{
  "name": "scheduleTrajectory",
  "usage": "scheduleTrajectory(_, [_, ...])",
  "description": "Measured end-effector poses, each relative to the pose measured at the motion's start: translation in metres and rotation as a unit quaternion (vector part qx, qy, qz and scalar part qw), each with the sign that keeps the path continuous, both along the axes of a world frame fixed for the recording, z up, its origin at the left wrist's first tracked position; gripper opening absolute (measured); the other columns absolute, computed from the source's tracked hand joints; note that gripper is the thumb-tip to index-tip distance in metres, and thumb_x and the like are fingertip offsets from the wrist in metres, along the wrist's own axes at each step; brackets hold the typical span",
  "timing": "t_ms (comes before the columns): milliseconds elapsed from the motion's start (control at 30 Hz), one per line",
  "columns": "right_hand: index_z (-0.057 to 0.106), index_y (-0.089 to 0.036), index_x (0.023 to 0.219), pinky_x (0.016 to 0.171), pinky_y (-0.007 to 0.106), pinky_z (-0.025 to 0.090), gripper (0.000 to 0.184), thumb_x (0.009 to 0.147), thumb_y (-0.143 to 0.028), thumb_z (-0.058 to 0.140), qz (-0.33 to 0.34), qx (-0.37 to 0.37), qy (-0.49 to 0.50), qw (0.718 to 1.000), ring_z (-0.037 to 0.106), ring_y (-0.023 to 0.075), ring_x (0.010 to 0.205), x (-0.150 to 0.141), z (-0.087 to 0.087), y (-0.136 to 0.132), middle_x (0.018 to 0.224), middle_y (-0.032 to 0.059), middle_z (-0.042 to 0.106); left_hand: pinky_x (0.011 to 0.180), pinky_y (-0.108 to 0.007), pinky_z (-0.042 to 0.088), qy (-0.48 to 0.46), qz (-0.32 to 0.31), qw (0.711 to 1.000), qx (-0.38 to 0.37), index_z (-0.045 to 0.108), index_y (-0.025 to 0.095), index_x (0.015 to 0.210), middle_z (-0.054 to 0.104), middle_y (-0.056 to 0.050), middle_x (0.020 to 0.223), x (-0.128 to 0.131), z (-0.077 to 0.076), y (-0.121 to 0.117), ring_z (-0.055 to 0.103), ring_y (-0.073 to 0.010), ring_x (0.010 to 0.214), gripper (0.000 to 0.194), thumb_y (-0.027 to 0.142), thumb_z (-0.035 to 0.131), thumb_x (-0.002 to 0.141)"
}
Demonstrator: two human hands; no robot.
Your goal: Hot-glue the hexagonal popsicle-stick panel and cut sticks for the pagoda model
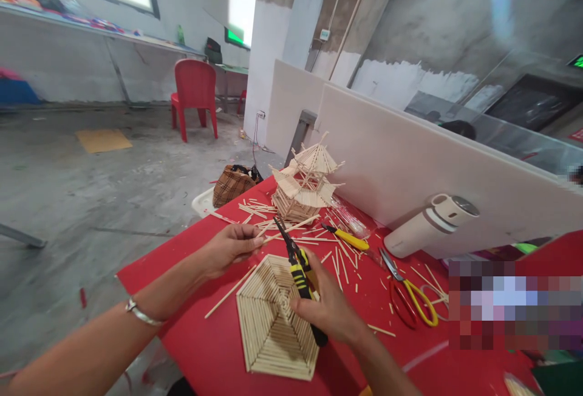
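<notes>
My left hand [240, 242] pinches a thin wooden stick [296, 226] that points to the right above the red table. Wrapped in my right hand [325, 305] are black pliers [298, 268] with yellow-striped grips. Their narrow jaws reach up beside the stick; whether they touch it I cannot tell. Beneath both hands lies a hexagonal panel [268, 323] of sticks laid in nested rings, partly covered by my right hand and the pliers. Behind them stands a tiered stick pagoda [310, 183] with a pointed roof. One loose stick [230, 291] lies left of the panel.
Loose sticks and offcuts are scattered over the red tabletop [191, 335]. Yellow-handled cutters [348, 238] and scissors [410, 290] lie to the right. A cream bottle [428, 226] rests against the white partition [410, 159]. A checked bag [232, 186] sits beyond the far left edge.
</notes>
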State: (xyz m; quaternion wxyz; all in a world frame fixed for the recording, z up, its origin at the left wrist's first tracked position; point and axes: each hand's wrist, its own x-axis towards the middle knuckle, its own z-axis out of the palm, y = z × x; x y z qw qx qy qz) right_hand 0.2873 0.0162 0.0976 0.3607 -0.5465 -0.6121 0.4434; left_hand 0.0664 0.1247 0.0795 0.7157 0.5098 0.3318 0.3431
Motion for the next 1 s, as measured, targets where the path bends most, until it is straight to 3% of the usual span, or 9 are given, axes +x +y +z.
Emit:
scheduleTrajectory(200, [0.057,-0.023,0.122,0.072,0.025,0.042,0.059,0.065,-0.024,0.07,0.028,-0.117,0.176,0.977,0.051,0.0148,0.083,0.007,-0.001,-0.005,0.092,-0.0024,0.057,0.043,-0.017,0.022,0.041,0.089,0.995,-0.01,0.065,0.012,0.07,0.055,0.003,0.054,-0.003,0.002,-0.001,0.037,-0.0039,0.044,0.042,0.046,0.087,0.057])
scheduleTrajectory(300, [0.062,-0.021,0.113,0.065,0.022,0.037,0.05,0.063,-0.024,0.07,0.024,-0.143,0.215,0.966,0.046,0.0117,0.074,0.007,-0.002,-0.006,0.085,-0.0032,0.054,0.044,-0.019,0.024,0.067,0.088,0.994,0.012,0.065,0.012,0.069,0.055,0.002,0.053,-0.006,0.002,0.0,0.037,-0.0053,0.046,0.041,0.047,0.085,0.059])
scheduleTrajectory(433, [0.06,-0.02,0.118,0.055,0.022,0.03,0.057,0.062,-0.026,0.069,0.031,-0.196,0.25,0.948,0.04,0.0092,0.062,0.004,-0.002,-0.006,0.081,-0.0036,0.051,0.045,-0.02,0.023,0.104,0.079,0.99,0.06,0.065,0.012,0.066,0.054,0.002,0.052,-0.011,0.005,0.0,0.034,-0.0055,0.046,0.039,0.048,0.081,0.064])
scheduleTrajectory(633, [0.064,-0.019,0.098,0.056,0.022,0.031,0.037,0.062,-0.021,0.069,0.018,-0.189,0.263,0.946,0.041,0.008,0.063,-0.002,-0.005,-0.007,0.081,-0.0032,0.052,0.05,-0.021,0.029,0.114,0.066,0.986,0.103,0.064,0.013,0.064,0.053,0.002,0.055,-0.013,0.007,0.0,0.039,-0.0076,0.052,0.039,0.049,0.078,0.067])
scheduleTrajectory(733, [0.064,-0.02,0.109,0.055,0.022,0.031,0.049,0.061,-0.023,0.071,0.012,-0.193,0.291,0.937,0.042,0.0079,0.061,-0.005,-0.014,-0.009,0.082,-0.0028,0.053,0.05,-0.021,0.029,0.101,0.073,0.988,0.096,0.065,0.013,0.066,0.053,0.002,0.056,-0.012,0.006,-0.002,0.038,-0.0073,0.052,0.039,0.049,0.079,0.065])
scheduleTrajectory(833, [0.06,-0.022,0.122,0.051,0.021,0.028,0.064,0.059,-0.024,0.072,0.032,-0.222,0.377,0.899,0.039,0.0066,0.057,-0.009,-0.025,-0.011,0.082,-0.0029,0.053,0.049,-0.021,0.027,0.075,0.079,0.991,0.081,0.066,0.012,0.068,0.052,0.003,0.056,-0.012,0.005,-0.004,0.037,-0.0067,0.051,0.041,0.05,0.081,0.063])
scheduleTrajectory(1000, [0.055,-0.023,0.127,0.051,0.02,0.024,0.071,0.059,-0.02,0.073,0.054,-0.289,0.502,0.813,0.036,0.0055,0.055,-0.016,-0.029,-0.014,0.078,-0.0034,0.052,0.049,-0.02,0.026,0.057,0.085,0.992,0.067,0.07,0.011,0.072,0.051,0.003,0.055,-0.013,0.004,-0.007,0.036,-0.0065,0.051,0.041,0.049,0.082,0.062])
